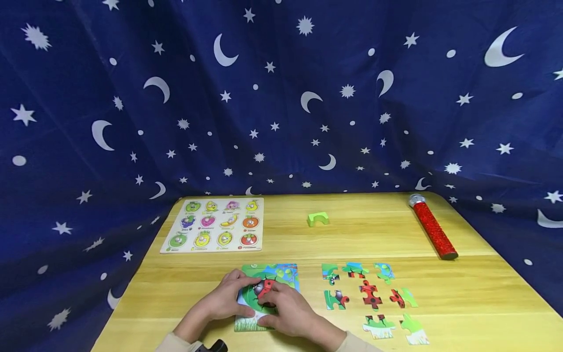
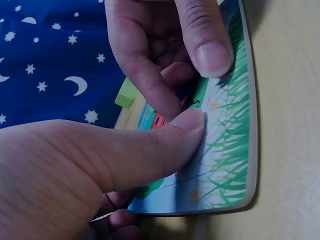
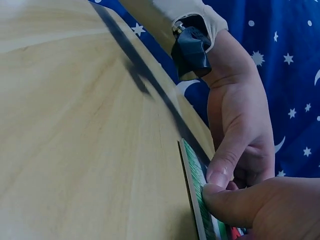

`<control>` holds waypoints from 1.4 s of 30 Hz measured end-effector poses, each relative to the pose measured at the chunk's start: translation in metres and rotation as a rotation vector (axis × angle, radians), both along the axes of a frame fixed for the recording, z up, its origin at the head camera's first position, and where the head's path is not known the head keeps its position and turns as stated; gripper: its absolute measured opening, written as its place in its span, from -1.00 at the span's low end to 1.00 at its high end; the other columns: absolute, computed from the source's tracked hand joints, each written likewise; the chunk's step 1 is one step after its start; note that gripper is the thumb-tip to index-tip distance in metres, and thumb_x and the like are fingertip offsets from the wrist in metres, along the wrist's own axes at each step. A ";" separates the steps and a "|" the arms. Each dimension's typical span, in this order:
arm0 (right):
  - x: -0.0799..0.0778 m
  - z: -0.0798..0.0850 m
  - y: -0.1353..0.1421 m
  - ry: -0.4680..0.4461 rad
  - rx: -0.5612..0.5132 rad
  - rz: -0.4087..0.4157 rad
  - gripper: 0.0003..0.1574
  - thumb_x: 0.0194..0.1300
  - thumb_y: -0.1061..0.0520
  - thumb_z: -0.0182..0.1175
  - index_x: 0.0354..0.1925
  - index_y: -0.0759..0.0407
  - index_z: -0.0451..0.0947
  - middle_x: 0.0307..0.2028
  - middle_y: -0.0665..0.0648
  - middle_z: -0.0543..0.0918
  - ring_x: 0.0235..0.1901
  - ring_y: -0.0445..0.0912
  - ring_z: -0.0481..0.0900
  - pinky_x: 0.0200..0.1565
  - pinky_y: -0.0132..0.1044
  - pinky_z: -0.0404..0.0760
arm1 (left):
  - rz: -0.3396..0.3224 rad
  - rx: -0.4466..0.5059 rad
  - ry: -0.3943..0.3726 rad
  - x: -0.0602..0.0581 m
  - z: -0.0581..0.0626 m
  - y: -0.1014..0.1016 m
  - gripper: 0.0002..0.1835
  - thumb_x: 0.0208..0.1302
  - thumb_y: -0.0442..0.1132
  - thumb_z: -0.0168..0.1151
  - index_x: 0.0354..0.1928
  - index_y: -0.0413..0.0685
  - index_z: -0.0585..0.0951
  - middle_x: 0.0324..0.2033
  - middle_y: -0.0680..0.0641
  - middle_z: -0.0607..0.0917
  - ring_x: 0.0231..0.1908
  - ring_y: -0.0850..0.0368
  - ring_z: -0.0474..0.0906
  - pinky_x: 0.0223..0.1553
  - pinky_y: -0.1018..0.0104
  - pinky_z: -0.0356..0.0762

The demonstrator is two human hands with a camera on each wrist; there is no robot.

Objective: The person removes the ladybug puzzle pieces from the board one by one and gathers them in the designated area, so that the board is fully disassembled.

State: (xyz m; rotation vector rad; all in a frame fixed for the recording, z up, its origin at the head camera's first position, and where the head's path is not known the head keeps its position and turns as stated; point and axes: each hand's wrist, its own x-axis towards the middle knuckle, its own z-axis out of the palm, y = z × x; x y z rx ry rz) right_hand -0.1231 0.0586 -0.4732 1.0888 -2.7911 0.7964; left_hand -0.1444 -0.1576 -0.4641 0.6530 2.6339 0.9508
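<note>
A rectangular ladybug puzzle board lies on the table in front of the person, with green grass along its near edge. My left hand is at the board's left side, thumb and index finger reaching over the picture. In the left wrist view its thumb lies on the board's surface. My right hand comes over the board's right side, its thumb and index fingertips on the picture, spread apart. Whether a loose piece lies under the fingers cannot be told. Several ladybug puzzle pieces are spread to the right.
Behind the left hand lies a fruit peg puzzle. A green arched block stands near the back middle. At the back right is a red glittery microphone. A dark blue star-and-moon curtain hangs behind the wooden table.
</note>
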 end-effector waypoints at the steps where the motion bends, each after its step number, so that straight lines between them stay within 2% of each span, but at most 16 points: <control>1: 0.000 0.000 0.000 -0.001 -0.004 -0.003 -0.58 0.09 -0.15 0.45 -0.14 0.02 0.71 -0.14 -0.04 0.65 -0.13 -0.27 0.54 -0.10 -0.39 0.54 | -0.003 -0.004 -0.001 0.000 0.000 0.000 -0.20 -0.08 -0.04 0.57 0.28 -0.03 0.53 -0.16 0.01 0.37 -0.07 0.09 0.22 0.00 0.26 0.27; 7: -0.001 -0.001 -0.002 0.000 -0.019 -0.021 -0.62 0.07 -0.12 0.47 -0.17 0.01 0.71 -0.18 -0.06 0.63 -0.20 -0.32 0.49 -0.17 -0.43 0.50 | -0.024 -0.004 -0.012 -0.002 0.004 -0.003 -0.19 -0.07 -0.02 0.57 0.29 -0.01 0.52 -0.15 0.01 0.37 -0.06 0.10 0.22 0.02 0.25 0.27; 13: -0.001 0.000 -0.003 0.009 -0.007 -0.013 -0.64 0.06 -0.11 0.48 -0.20 0.01 0.71 -0.23 -0.08 0.65 -0.22 -0.32 0.50 -0.21 -0.46 0.47 | -0.086 -0.042 -0.034 -0.001 0.008 -0.010 -0.12 -0.14 -0.04 0.59 0.34 0.11 0.48 -0.07 0.06 0.37 0.01 0.12 0.23 0.10 0.22 0.33; 19: -0.001 0.002 -0.002 -0.002 -0.002 -0.016 -0.64 0.03 -0.10 0.50 -0.21 -0.01 0.71 -0.24 -0.10 0.64 -0.24 -0.34 0.49 -0.23 -0.47 0.46 | -0.138 -0.100 0.047 0.005 0.011 -0.015 -0.06 -0.21 0.04 0.60 0.35 0.18 0.47 0.01 0.12 0.35 0.07 0.11 0.23 0.14 0.12 0.33; 24: -0.001 0.004 -0.003 -0.017 -0.002 -0.017 -0.65 0.00 -0.08 0.52 -0.24 0.00 0.71 -0.29 -0.12 0.62 -0.29 -0.36 0.44 -0.26 -0.48 0.42 | -0.085 -0.110 0.071 0.008 0.008 -0.014 -0.03 -0.22 0.08 0.61 0.37 0.17 0.45 0.11 0.05 0.35 0.15 0.03 0.24 0.18 -0.06 0.29; 29: 0.001 0.004 -0.007 -0.047 -0.007 -0.034 -0.66 -0.01 -0.07 0.52 -0.26 0.01 0.70 -0.34 -0.14 0.57 -0.34 -0.39 0.38 -0.28 -0.51 0.37 | -0.016 -0.105 0.041 0.010 0.001 -0.019 0.11 -0.27 0.20 0.59 0.40 -0.06 0.38 0.33 -0.16 0.35 0.31 -0.20 0.22 0.23 -0.35 0.21; 36: 0.002 0.007 -0.008 -0.028 -0.006 -0.052 -0.52 -0.15 -0.14 0.58 -0.26 0.01 0.70 -0.36 -0.15 0.54 -0.35 -0.39 0.36 -0.27 -0.50 0.35 | 0.018 -0.107 0.056 0.009 -0.001 -0.019 0.18 -0.34 0.24 0.59 0.38 -0.19 0.37 0.40 -0.20 0.33 0.26 -0.14 0.26 0.23 -0.32 0.23; 42: 0.002 0.007 -0.009 -0.042 -0.011 -0.065 -0.51 -0.19 -0.11 0.60 -0.28 0.01 0.67 -0.40 -0.16 0.52 -0.37 -0.40 0.33 -0.29 -0.50 0.29 | 0.053 -0.094 0.059 0.010 0.000 -0.018 0.23 -0.39 0.23 0.62 0.38 -0.23 0.35 0.40 -0.23 0.33 0.28 -0.18 0.26 0.25 -0.34 0.21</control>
